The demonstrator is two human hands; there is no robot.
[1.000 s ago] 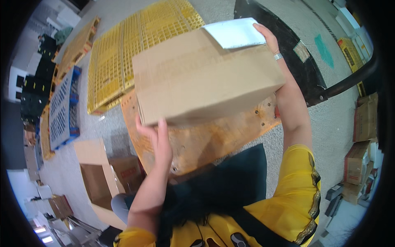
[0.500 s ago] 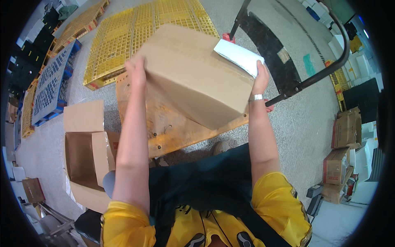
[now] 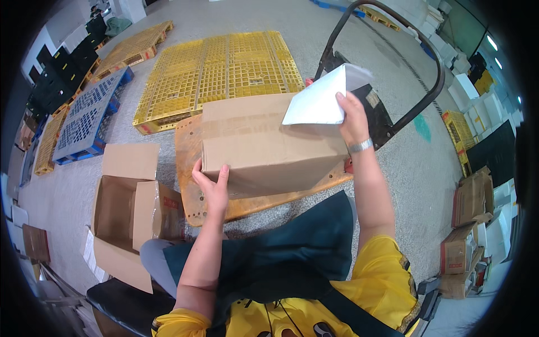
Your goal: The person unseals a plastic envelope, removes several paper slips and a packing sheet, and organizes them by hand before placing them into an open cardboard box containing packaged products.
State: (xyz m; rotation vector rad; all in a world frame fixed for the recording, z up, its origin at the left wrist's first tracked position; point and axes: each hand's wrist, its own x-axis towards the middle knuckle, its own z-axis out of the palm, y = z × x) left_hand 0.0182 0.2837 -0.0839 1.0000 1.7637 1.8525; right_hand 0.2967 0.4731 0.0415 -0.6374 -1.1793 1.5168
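Observation:
A closed brown cardboard box (image 3: pixel 252 135) rests on a worn orange-brown wooden platform (image 3: pixel 191 163) in front of me. My left hand (image 3: pixel 213 184) grips its near left corner, thumb on the near face and fingers round the side. My right hand (image 3: pixel 353 121) pinches white paper sheets (image 3: pixel 315 101), thumb on top, above the box's right end. The sheets are tilted up and partly fanned, with the far edge blurred. On the floor to the left, an open cardboard box (image 3: pixel 115 208) stands with its flaps spread; the part of its inside that shows holds nothing.
A black tubular cart handle (image 3: pixel 432 98) arches up at the right. Beyond the box lies a yellow plastic pallet (image 3: pixel 224 67), with a blue pallet (image 3: pixel 92 115) to its left. Cardboard boxes (image 3: pixel 471 194) are stacked at the far right. A dark apron (image 3: pixel 269 241) covers my lap.
The box has turned square to me and sits lower on the platform. My left hand has shifted down to its near corner. My right hand has lifted the paper sheets, which now open out.

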